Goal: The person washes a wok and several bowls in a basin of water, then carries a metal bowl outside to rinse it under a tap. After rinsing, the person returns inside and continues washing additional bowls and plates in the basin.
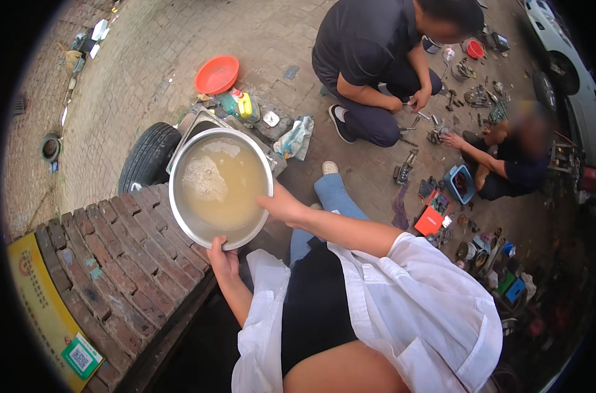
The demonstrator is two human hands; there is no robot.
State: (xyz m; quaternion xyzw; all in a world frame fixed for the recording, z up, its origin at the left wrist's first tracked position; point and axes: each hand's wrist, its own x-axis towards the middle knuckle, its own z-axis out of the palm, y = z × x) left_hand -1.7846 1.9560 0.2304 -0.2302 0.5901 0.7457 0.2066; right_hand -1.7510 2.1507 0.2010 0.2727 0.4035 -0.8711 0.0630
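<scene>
A round metal basin is held out in front of me between both hands. Cloudy yellowish liquid fills much of it, with a pale, foamy or grainy patch at the left. My left hand grips the near rim, thumb over the edge. On the right side, my right hand clasps the rim, its fingers partly hidden beneath. Below the basin's far side, a square metal sink shows partly.
A brick ledge runs along the left, with a black tire beyond it. An orange basin lies farther off. Two people, one crouching and one low down, are among scattered metal parts at right, near a white car.
</scene>
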